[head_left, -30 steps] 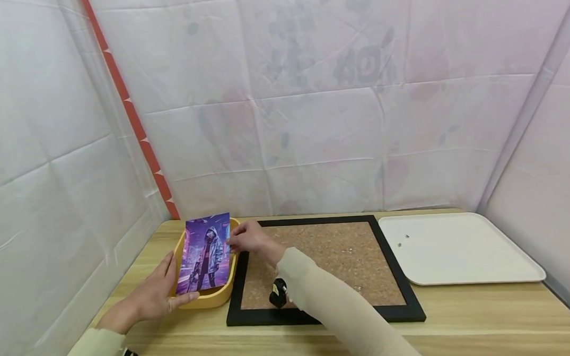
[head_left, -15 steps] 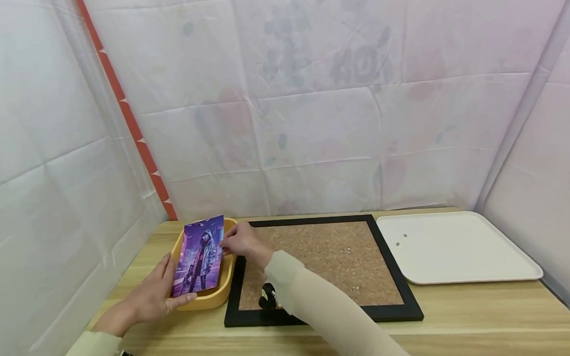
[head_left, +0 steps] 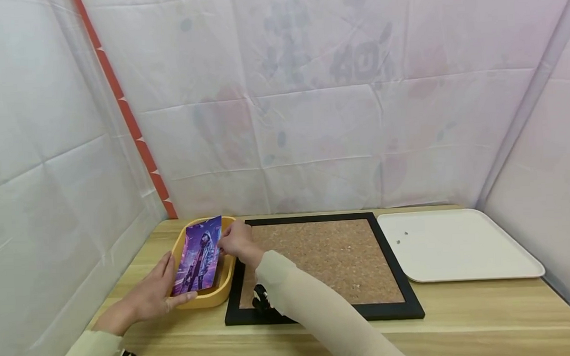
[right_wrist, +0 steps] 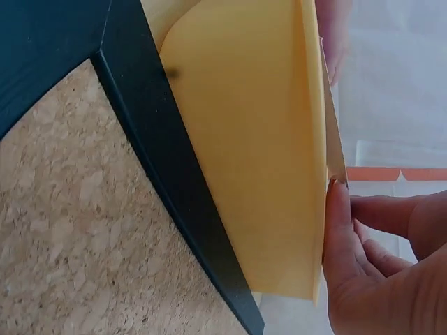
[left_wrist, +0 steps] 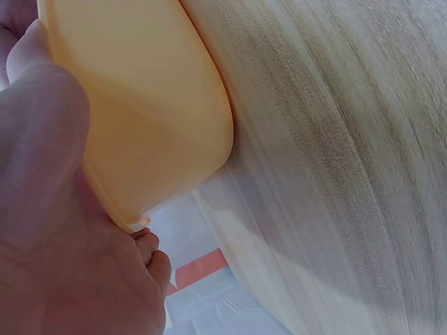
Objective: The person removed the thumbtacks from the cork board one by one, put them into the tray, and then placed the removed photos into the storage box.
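Note:
A purple-blue picture print (head_left: 199, 261) of a hooded figure leans in the yellow bin (head_left: 211, 299), slanting up above its rim. My right hand (head_left: 240, 242) pinches the print's right edge between thumb and fingers, close to the bin's right rim; the right wrist view shows the print's thin edge (right_wrist: 336, 139) beside the fingers. My left hand (head_left: 148, 290) holds the bin's near left corner, its thumb along the front rim and its fingers along the left rim. The print hides most of the bin's inside.
A black-framed cork board (head_left: 324, 261) lies right of the bin, under my right forearm, with a few small pins on it. Farther right is a white tray (head_left: 460, 244) holding two small pins (head_left: 402, 237). White sheeting (head_left: 272, 104) encloses the wooden table (head_left: 463, 319).
My right hand has moved slightly left with the print's edge, tilting the print and uncovering more of the bin's right side. My left hand stays at the bin's corner.

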